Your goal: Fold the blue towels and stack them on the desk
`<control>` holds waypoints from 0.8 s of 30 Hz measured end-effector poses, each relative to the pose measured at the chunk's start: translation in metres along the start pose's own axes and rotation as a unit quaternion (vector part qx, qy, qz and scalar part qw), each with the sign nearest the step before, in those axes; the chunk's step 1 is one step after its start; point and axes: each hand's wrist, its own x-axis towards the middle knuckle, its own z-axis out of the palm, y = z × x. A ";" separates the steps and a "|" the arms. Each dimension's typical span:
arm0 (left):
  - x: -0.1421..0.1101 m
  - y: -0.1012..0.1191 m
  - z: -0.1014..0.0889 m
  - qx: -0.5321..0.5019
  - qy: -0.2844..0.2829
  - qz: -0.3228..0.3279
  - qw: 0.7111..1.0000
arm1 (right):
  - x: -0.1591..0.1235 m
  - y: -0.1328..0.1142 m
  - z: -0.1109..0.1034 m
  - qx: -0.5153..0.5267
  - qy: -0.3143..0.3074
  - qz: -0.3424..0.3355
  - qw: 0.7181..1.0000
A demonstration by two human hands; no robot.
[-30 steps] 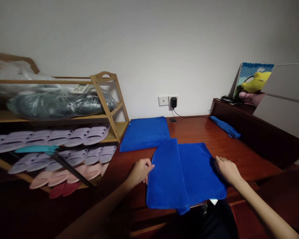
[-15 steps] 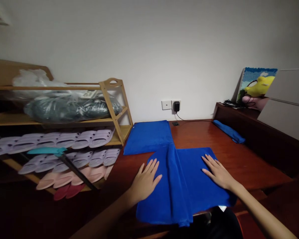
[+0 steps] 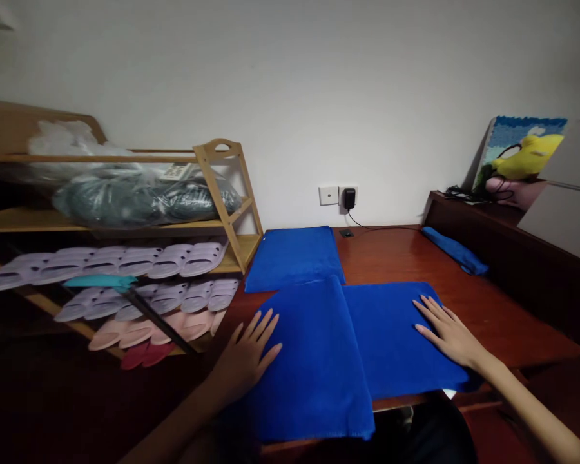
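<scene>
Dim light, wall palest near centre, deep shadow lower left

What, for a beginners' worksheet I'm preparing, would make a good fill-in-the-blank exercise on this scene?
1. The left hand and the right hand both touch a cloth coloured ____.
2. The plug above the table is ____ in colour.
3. Seen from the camera, the rack stands to the ____ of the table.
4. On the rack, the lilac slippers are ____ the red slippers.

Missing words: blue; black; left; above.
</scene>
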 end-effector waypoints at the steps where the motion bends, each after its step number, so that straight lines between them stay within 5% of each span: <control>1: -0.002 -0.003 0.000 0.002 -0.003 -0.003 1.000 | 0.000 0.004 0.000 -0.001 0.000 -0.001 1.000; 24: -0.038 -0.057 -0.005 -0.014 -0.030 -0.024 0.999 | -0.009 0.093 0.000 -0.012 -0.016 -0.003 1.000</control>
